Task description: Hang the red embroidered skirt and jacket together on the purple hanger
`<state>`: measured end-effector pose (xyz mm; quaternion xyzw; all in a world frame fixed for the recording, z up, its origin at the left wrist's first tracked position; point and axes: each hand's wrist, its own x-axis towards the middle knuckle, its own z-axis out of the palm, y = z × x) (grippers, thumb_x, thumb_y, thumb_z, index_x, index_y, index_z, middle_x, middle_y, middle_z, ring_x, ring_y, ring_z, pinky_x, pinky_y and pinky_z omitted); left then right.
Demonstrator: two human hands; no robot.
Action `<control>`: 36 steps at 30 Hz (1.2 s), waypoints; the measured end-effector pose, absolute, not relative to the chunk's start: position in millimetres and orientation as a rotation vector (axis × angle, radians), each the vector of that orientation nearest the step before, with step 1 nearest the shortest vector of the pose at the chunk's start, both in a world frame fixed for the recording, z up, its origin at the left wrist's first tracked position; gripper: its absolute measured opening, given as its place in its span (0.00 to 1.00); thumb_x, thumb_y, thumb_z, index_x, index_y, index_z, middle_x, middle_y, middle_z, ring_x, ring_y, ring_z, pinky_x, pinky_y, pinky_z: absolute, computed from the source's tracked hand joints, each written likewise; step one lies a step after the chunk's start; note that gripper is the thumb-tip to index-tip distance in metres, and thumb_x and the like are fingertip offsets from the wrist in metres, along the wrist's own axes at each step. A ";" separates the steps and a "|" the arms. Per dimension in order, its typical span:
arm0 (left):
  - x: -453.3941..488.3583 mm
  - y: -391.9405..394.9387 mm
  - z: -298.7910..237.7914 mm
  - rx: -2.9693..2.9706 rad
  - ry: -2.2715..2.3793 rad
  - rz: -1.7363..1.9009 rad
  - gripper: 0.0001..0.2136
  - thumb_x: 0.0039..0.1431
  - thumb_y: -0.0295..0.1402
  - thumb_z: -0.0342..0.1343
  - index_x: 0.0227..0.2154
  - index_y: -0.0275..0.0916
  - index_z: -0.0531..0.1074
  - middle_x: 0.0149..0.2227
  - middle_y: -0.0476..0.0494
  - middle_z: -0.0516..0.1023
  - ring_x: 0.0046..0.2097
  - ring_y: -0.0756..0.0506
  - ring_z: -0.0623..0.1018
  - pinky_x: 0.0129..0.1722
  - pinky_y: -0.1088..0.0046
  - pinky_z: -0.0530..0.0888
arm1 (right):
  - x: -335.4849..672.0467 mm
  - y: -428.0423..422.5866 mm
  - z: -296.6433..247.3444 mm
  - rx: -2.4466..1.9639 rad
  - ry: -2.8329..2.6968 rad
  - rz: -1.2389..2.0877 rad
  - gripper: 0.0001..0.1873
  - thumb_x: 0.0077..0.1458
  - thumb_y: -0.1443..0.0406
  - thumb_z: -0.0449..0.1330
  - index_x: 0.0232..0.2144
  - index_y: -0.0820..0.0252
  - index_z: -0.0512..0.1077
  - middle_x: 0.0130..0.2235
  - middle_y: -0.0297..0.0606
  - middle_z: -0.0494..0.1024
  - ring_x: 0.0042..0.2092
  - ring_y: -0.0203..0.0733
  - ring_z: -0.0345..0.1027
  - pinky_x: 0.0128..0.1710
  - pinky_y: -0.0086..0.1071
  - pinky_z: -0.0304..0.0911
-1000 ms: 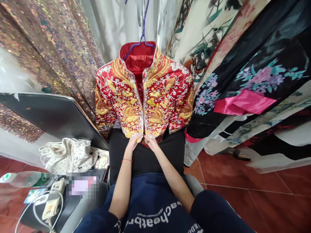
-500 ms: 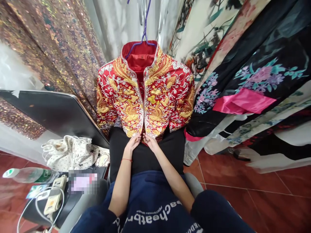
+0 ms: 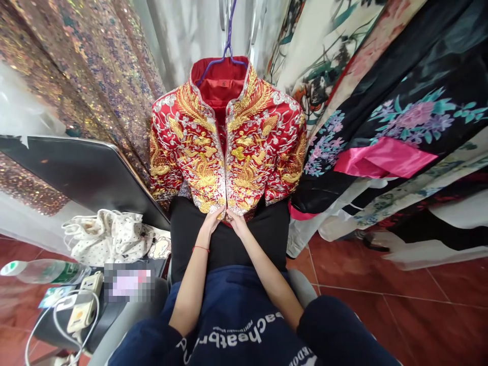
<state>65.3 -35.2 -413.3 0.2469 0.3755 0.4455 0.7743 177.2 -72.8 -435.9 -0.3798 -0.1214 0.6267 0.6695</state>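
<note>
Because the red embroidered jacket [image 3: 249, 152] hangs straight ahead, its front opening [image 3: 226, 157] running lengthwise away from me, I have the left hand [image 3: 212, 219] and right hand [image 3: 237, 222] equally near, just beside each other, each pinching the hem [image 3: 246, 208] on its side.

The red jacket [image 3: 246, 152] partly hides the purple hanger [image 3: 229, 44], and pixelation obscures an apparently flat lilac item [image 3: 127, 283].

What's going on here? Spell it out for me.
A person's left hand and right hand pinch the lower front corners of an embroidered red jacket, which is on a purple hanger. Its front edges nearly meet at the bottom and part toward the top. Black fabric lies beneath both hands.
</note>
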 end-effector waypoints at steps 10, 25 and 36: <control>70.4 -36.7 -413.1 0.571 0.767 1.048 0.26 0.43 0.28 0.74 0.49 0.35 0.78 0.50 0.37 0.82 0.55 0.39 0.79 0.59 0.60 0.75 | 176.4 -73.6 -435.5 -0.860 -0.267 1.363 0.28 0.30 0.64 0.76 0.38 0.58 0.75 0.35 0.33 0.79 0.31 0.32 0.67 0.28 0.28 0.62; 74.8 -40.1 -409.5 0.557 0.792 1.068 0.23 0.45 0.26 0.72 0.47 0.35 0.77 0.49 0.37 0.82 0.56 0.39 0.78 0.61 0.58 0.72 | 177.2 -77.1 -431.2 -0.901 -0.279 1.299 0.26 0.30 0.64 0.75 0.36 0.59 0.75 0.32 0.31 0.78 0.29 0.31 0.67 0.27 0.27 0.61; 90.7 -42.3 -424.9 0.538 0.874 1.109 0.15 0.45 0.26 0.72 0.37 0.33 0.77 0.38 0.41 0.82 0.43 0.45 0.82 0.54 0.64 0.76 | 174.3 -70.0 -433.8 -0.937 -0.133 1.266 0.19 0.32 0.61 0.75 0.27 0.61 0.73 0.25 0.32 0.75 0.27 0.32 0.65 0.25 0.27 0.61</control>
